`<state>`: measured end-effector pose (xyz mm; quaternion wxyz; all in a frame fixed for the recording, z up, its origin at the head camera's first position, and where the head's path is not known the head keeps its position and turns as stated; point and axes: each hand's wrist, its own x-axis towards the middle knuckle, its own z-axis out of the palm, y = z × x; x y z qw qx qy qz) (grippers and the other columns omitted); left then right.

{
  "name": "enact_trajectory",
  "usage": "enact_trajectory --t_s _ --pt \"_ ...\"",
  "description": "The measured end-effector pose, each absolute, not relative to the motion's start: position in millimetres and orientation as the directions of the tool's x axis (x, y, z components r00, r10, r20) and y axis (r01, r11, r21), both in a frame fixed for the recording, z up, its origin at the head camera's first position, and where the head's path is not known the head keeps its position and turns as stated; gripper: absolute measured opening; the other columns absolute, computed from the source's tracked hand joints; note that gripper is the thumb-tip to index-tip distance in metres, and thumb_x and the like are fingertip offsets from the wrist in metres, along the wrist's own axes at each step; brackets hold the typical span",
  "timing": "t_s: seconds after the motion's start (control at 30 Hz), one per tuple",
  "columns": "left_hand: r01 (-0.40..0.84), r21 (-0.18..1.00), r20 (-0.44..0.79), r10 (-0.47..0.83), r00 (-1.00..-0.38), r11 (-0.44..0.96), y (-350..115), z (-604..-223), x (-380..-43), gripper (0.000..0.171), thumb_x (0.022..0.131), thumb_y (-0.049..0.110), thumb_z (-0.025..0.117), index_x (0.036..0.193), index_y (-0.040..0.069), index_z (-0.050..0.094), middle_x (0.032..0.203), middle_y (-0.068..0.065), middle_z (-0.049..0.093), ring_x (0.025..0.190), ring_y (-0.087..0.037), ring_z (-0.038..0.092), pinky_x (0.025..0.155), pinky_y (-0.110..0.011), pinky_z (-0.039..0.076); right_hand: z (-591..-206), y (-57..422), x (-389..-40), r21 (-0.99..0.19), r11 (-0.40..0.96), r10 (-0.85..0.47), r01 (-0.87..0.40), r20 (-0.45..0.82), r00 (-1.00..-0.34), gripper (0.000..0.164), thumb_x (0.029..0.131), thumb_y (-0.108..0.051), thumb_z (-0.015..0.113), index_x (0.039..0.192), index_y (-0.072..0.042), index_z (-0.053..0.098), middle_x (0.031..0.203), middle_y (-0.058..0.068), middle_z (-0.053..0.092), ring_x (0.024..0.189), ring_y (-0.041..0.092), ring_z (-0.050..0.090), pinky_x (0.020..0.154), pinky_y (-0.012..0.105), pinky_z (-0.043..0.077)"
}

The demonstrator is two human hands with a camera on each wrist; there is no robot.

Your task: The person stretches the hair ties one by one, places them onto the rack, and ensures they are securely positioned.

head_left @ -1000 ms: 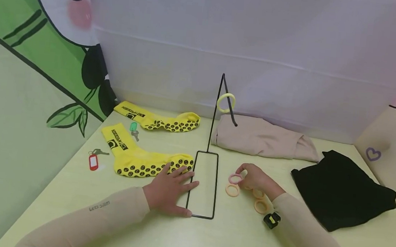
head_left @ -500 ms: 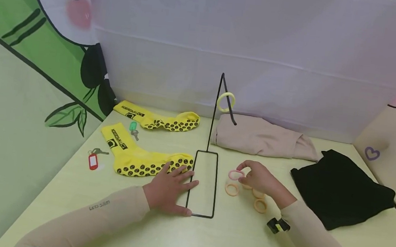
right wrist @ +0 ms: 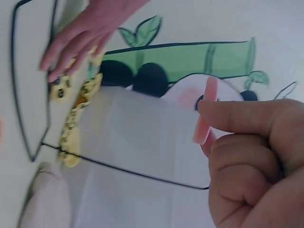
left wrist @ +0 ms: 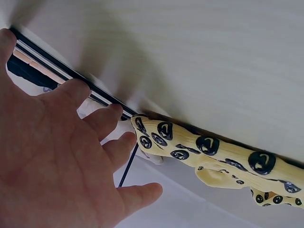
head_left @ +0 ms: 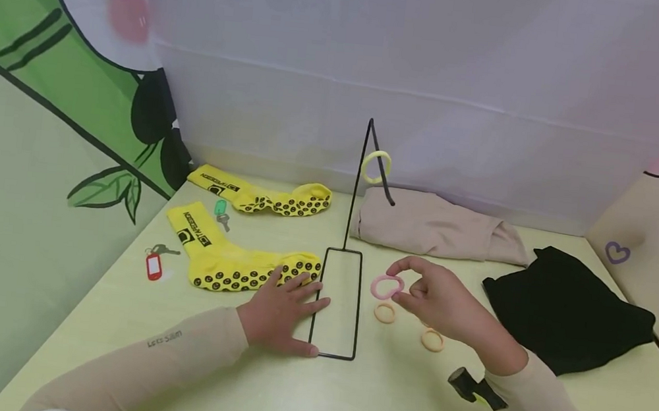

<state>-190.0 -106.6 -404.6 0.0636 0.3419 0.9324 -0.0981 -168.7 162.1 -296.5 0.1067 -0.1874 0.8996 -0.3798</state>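
My left hand (head_left: 280,310) lies with fingers spread over the left side of the black wire stand's base (head_left: 357,314). Its fingertips also touch the toe of the nearer yellow sock (head_left: 222,268). Between thumb and index finger, my right hand (head_left: 439,302) pinches a pink ring (head_left: 374,288), raised above the table right of the base. In the right wrist view the pink ring (right wrist: 202,130) appears edge-on. A yellow ring (head_left: 389,165) hangs on the stand's sloping arm. Below my right hand lie orange rings (head_left: 384,322), one partly hidden by it.
Behind the near sock lie another yellow sock (head_left: 259,197) and a key with a green tag (head_left: 220,207). A red-tagged key (head_left: 153,266) is at the left. Folded beige cloth (head_left: 429,225) lies behind the stand, and black cloth (head_left: 569,314) at the right.
My right hand has lifted the pink ring off the table and brought it up, slightly left and nearer. The left hand has stayed on the stand's base.
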Motion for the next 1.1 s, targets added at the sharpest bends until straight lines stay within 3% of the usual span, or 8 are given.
enact_trajectory --t_s 0.3,0.5,0.6,0.73,0.93,1.1 --pt "0.647 -0.130 -0.187 0.623 -0.760 0.751 -106.6 -403.4 -189.8 0.087 0.073 0.084 0.033 0.145 0.034 0.029 0.153 0.000 0.027 0.142 -0.029 0.021 0.107 -0.064 0.014 -249.9 156.5 -137.8 -0.670 0.595 -0.448 -0.443 0.181 -0.875 0.026 0.085 -0.012 0.066 0.108 -0.017 0.056 0.049 -0.008 0.021 0.044 0.001 0.021 0.044 0.022 0.030" --pt "0.643 -0.134 -0.189 0.618 -0.763 0.754 -107.0 -403.2 -190.0 0.088 0.073 0.084 0.033 0.145 0.034 0.029 0.153 0.001 0.026 0.142 -0.028 0.021 0.107 -0.064 0.013 -224.8 153.4 -131.6 -0.579 0.499 -0.451 -0.645 0.462 -0.764 0.031 0.080 0.000 0.068 0.106 -0.013 0.058 0.046 -0.004 0.021 0.042 0.002 0.018 0.042 0.022 0.025" --pt "0.644 -0.135 -0.188 0.618 -0.763 0.753 -106.7 -403.5 -190.1 0.087 0.073 0.084 0.033 0.145 0.034 0.029 0.153 0.001 0.026 0.142 -0.028 0.021 0.108 -0.064 0.013 -214.5 149.8 -137.3 -0.539 0.495 -0.407 -0.681 0.549 -0.730 0.031 0.079 0.001 0.068 0.107 -0.011 0.059 0.044 -0.003 0.021 0.040 0.005 0.016 0.040 0.023 0.021" --pt "0.646 -0.128 -0.189 0.621 -0.761 0.752 -106.1 -404.4 -189.9 0.087 0.074 0.084 0.033 0.145 0.034 0.029 0.153 0.001 0.026 0.142 -0.028 0.021 0.108 -0.064 0.013 -207.9 144.7 -149.3 -0.522 0.523 -0.361 -0.674 0.581 -0.730 0.035 0.079 -0.002 0.069 0.112 -0.010 0.059 0.044 -0.002 0.020 0.041 0.005 0.015 0.039 0.025 0.018" --pt "0.648 -0.121 -0.195 0.622 -0.758 0.752 -104.6 -404.0 -190.1 0.087 0.074 0.083 0.033 0.145 0.034 0.029 0.153 0.001 0.026 0.142 -0.028 0.021 0.108 -0.064 0.013 -210.3 142.6 -159.1 -0.561 0.520 -0.356 -0.645 0.544 -0.760 0.045 0.078 -0.001 0.070 0.120 -0.007 0.054 0.045 -0.003 0.019 0.042 0.004 0.015 0.043 0.025 0.025" --pt "0.644 -0.138 -0.198 0.616 -0.762 0.752 -104.7 -404.0 -191.1 0.088 0.073 0.084 0.033 0.145 0.034 0.029 0.153 0.001 0.026 0.142 -0.028 0.021 0.108 -0.064 0.014 -212.3 145.2 -160.5 -0.576 0.535 -0.345 -0.618 0.519 -0.782 0.045 0.078 -0.001 0.071 0.119 -0.008 0.053 0.046 -0.003 0.018 0.043 0.003 0.015 0.044 0.026 0.026"
